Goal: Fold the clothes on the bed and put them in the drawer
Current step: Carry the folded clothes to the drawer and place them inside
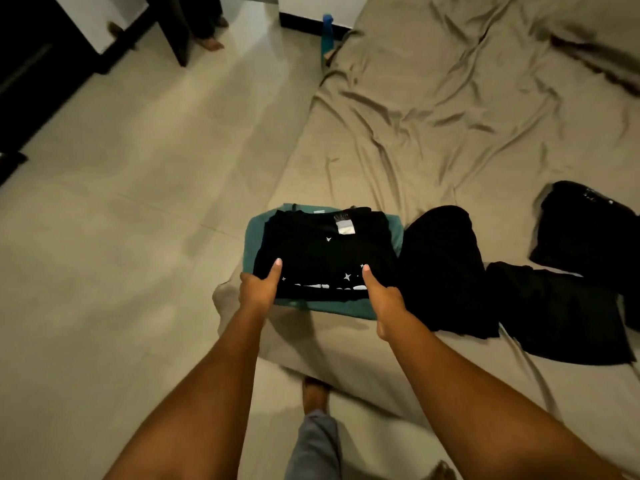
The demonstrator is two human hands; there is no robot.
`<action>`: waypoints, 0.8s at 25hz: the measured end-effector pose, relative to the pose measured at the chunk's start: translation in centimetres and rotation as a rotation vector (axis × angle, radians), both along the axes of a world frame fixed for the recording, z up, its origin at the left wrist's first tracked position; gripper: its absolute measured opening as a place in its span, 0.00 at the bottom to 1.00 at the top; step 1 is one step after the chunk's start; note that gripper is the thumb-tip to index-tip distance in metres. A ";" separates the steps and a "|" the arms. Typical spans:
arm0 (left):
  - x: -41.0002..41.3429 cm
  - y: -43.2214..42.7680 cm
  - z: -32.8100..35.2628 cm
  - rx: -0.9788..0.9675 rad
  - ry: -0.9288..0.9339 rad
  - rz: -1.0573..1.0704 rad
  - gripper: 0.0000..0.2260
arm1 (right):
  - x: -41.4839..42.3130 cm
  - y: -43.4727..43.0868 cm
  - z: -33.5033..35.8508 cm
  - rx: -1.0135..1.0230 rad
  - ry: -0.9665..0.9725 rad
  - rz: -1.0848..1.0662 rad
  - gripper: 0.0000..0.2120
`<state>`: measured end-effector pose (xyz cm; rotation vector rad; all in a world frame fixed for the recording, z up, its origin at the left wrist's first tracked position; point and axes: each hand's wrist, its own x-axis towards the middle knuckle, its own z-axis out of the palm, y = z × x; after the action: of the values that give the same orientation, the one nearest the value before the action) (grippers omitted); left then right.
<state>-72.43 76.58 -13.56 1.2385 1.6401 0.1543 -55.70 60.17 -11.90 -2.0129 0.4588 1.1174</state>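
A folded black shirt [322, 251] with small white stars and a white label lies on top of a folded teal garment [254, 237] at the near corner of the bed [433, 116]. My left hand [259, 289] grips the stack's near left edge, thumb on top of the black shirt. At the near right edge my right hand [384, 299] grips the same stack, thumb on top too. The fingers of both hands are hidden under the clothes.
More black clothes lie on the bed to the right: a folded one [443, 265], a spread one [561, 313] and a bundle [585, 237]. Dark furniture [31, 64] stands at the far left across the tiled floor [121, 220]. Another person's feet [211, 43] show at the top.
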 end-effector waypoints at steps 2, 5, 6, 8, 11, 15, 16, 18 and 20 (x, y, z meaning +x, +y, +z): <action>0.3 2.0 -1.4 -0.106 -0.082 -0.037 0.40 | 0.2 0.8 -1.8 -0.061 -0.013 -0.079 0.55; 0.3 3.2 -2.8 -0.166 0.094 -0.105 0.51 | 0.8 0.9 -3.7 -0.193 -0.046 -0.098 0.54; 0.4 3.6 -3.2 -0.162 0.192 -0.122 0.54 | 1.1 0.9 -4.3 -0.217 -0.047 -0.110 0.53; 0.5 3.9 -3.5 -0.150 0.222 -0.124 0.55 | 1.3 0.8 -4.7 -0.180 -0.037 -0.156 0.49; 0.1 4.3 -3.7 -0.180 0.008 -0.056 0.52 | 0.6 0.8 -4.6 -0.179 -0.059 -0.167 0.50; 0.4 5.5 -1.8 -0.313 -0.169 -0.099 0.42 | 0.3 1.2 -3.7 0.076 -0.178 -0.256 0.40; 0.9 6.0 -1.3 -0.340 -0.199 -0.123 0.38 | 0.4 1.5 -3.5 0.158 -0.167 -0.341 0.41; 1.5 6.7 -0.9 -0.376 -0.271 -0.132 0.30 | 0.9 2.5 -2.9 0.210 -0.129 -0.428 0.45; 2.0 7.0 -0.9 -0.379 -0.306 -0.106 0.29 | 1.5 3.3 -2.5 0.264 -0.078 -0.441 0.43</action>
<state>-70.46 83.54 -14.45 0.9546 1.2657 -0.0327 -54.22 63.45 -14.37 -1.6165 0.6420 0.7777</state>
